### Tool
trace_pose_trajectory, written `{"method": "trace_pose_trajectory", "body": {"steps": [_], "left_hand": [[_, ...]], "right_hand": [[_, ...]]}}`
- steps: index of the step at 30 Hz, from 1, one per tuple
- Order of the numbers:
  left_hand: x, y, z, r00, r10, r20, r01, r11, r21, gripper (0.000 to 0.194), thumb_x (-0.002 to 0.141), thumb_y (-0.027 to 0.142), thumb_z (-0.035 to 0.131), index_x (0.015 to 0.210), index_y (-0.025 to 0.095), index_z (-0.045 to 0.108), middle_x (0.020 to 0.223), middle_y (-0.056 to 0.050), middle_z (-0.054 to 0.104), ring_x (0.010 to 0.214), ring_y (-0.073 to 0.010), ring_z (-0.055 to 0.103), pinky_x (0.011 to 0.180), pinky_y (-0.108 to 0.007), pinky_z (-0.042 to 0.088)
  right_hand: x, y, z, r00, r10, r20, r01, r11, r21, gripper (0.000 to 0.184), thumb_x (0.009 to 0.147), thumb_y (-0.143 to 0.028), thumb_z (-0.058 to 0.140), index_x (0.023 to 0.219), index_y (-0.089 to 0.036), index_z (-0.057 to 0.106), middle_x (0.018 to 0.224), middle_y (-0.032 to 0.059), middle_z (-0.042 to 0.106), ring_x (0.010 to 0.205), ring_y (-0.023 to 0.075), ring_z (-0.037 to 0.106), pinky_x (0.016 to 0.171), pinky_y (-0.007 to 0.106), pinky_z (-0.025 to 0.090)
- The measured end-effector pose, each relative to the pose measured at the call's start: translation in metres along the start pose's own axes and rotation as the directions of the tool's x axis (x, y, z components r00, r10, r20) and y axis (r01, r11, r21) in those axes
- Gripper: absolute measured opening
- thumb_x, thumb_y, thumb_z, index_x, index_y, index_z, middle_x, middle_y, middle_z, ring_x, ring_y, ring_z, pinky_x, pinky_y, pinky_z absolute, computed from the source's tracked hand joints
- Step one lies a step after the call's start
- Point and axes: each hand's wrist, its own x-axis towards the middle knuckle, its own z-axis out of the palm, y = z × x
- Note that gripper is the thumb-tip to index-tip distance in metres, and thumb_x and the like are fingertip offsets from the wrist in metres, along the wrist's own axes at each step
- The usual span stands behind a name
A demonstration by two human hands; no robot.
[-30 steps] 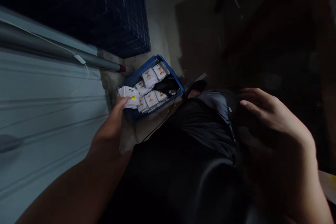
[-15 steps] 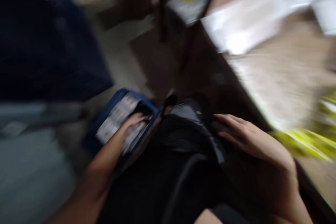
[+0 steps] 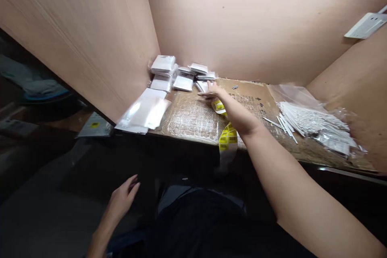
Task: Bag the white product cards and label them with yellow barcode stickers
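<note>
Reached with the right hand [image 3: 214, 91] to a white pack [image 3: 201, 86] near the back wall [image 3: 242, 20], by the yellow labels [image 3: 229, 139]; could not tell if gripping. Kept the left hand [image 3: 121, 198] low before the desk [image 3: 193, 115], with thumb and fingers apart.

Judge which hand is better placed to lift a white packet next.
Probably the right hand: it is over the worktop, right at the white packets; the left hand hangs short of them.
</note>
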Motion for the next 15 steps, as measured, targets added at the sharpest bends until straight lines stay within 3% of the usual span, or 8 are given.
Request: {"method": "trace_pose_trajectory", "body": {"steps": [3, 5, 8, 10, 11, 13, 14, 15], "left_hand": [[0.018, 0.077, 0.003, 0.986, 0.166, 0.005, -0.165, 0.983, -0.083, 0.058, 0.092, 0.063, 0.06, 0.131, 0.023, 0.072, 0.131, -0.009, 0.071, 0.122, -0.0357, 0.069, 0.109, -0.048, 0.06], [0.011, 0.111, 0.006, 0.98, 0.191, 0.056, -0.177, 0.965, -0.194, 0.055, 0.095, 0.062, 0.066, 0.135, 0.026, 0.072, 0.133, -0.008, 0.07, 0.126, -0.0354, 0.067, 0.113, -0.05, 0.057], [-0.001, 0.144, 0.011, 0.978, 0.17, 0.125, -0.084, 0.858, -0.506, 0.05, 0.093, 0.063, 0.078, 0.132, 0.031, 0.074, 0.129, -0.008, 0.071, 0.124, -0.0365, 0.068, 0.112, -0.052, 0.059], [0.001, 0.169, 0.019, 0.968, 0.215, 0.13, -0.045, 0.657, -0.753, 0.062, 0.088, 0.071, 0.084, 0.137, 0.034, 0.07, 0.134, -0.01, 0.069, 0.125, -0.0377, 0.067, 0.111, -0.053, 0.059], [0.005, 0.184, 0.024, 0.961, 0.26, 0.095, -0.058, 0.524, -0.85, 0.077, 0.084, 0.078, 0.085, 0.144, 0.037, 0.064, 0.141, -0.01, 0.065, 0.129, -0.0386, 0.065, 0.112, -0.054, 0.059], [0.01, 0.217, 0.036, 0.948, 0.318, -0.027, -0.133, 0.317, -0.939, 0.108, 0.075, 0.097, 0.076, 0.161, 0.042, 0.043, 0.158, -0.009, 0.051, 0.146, -0.04, 0.051, 0.118, -0.056, 0.053], [0.01, 0.232, 0.041, 0.952, 0.289, -0.106, -0.188, 0.272, -0.944, 0.112, 0.076, 0.105, 0.063, 0.165, 0.041, 0.036, 0.16, -0.009, 0.049, 0.148, -0.0407, 0.047, 0.121, -0.058, 0.051], [0.007, 0.243, 0.045, 0.962, 0.233, -0.145, -0.21, 0.284, -0.935, 0.109, 0.082, 0.108, 0.044, 0.165, 0.038, 0.036, 0.158, -0.009, 0.05, 0.149, -0.0417, 0.046, 0.12, -0.06, 0.051]], "right_hand": [[0.011, -0.004, -0.006, 0.998, 0.022, 0.061, -0.021, 1.0, -0.021, 0.125, 0.085, -0.069, 0.078, 0.171, -0.005, 0.014, 0.175, 0.0325, -0.001, 0.153, 0.0473, 0.023, 0.126, 0.068, 0.017], [0.02, -0.003, -0.019, 0.993, 0.065, 0.094, -0.057, 0.995, -0.081, 0.125, 0.082, -0.055, 0.084, 0.173, -0.005, 0.014, 0.175, 0.033, -0.001, 0.154, 0.0458, 0.027, 0.127, 0.062, 0.023], [0.015, -0.008, -0.039, 0.991, -0.051, 0.121, 0.062, 0.994, -0.091, 0.11, 0.082, -0.039, 0.084, 0.171, -0.008, 0.027, 0.167, 0.0296, 0.03, 0.142, 0.0402, 0.047, 0.12, 0.055, 0.041], [-0.014, -0.023, -0.041, 0.97, -0.198, 0.138, 0.21, 0.974, -0.08, 0.102, 0.081, -0.041, 0.085, 0.167, -0.016, 0.038, 0.157, 0.023, 0.046, 0.124, 0.0361, 0.059, 0.108, 0.053, 0.052], [-0.037, -0.034, -0.035, 0.947, -0.286, 0.148, 0.301, 0.95, -0.086, 0.103, 0.079, -0.045, 0.086, 0.167, -0.021, 0.039, 0.155, 0.0209, 0.046, 0.116, 0.0349, 0.062, 0.102, 0.053, 0.056], [-0.093, -0.063, -0.009, 0.844, -0.486, 0.225, 0.507, 0.861, -0.043, 0.106, 0.081, -0.054, 0.084, 0.17, -0.028, 0.032, 0.156, 0.0193, 0.043, 0.107, 0.0321, 0.066, 0.092, 0.051, 0.06], [-0.124, -0.078, 0.009, 0.764, -0.575, 0.292, 0.602, 0.798, -0.004, 0.103, 0.083, -0.059, 0.082, 0.169, -0.028, 0.034, 0.153, 0.0188, 0.045, 0.105, 0.032, 0.067, 0.091, 0.051, 0.061], [-0.155, -0.09, 0.029, 0.664, -0.663, 0.344, 0.696, 0.717, 0.039, 0.101, 0.085, -0.066, 0.079, 0.168, -0.027, 0.036, 0.15, 0.0191, 0.047, 0.107, 0.0341, 0.067, 0.093, 0.054, 0.06]]}}
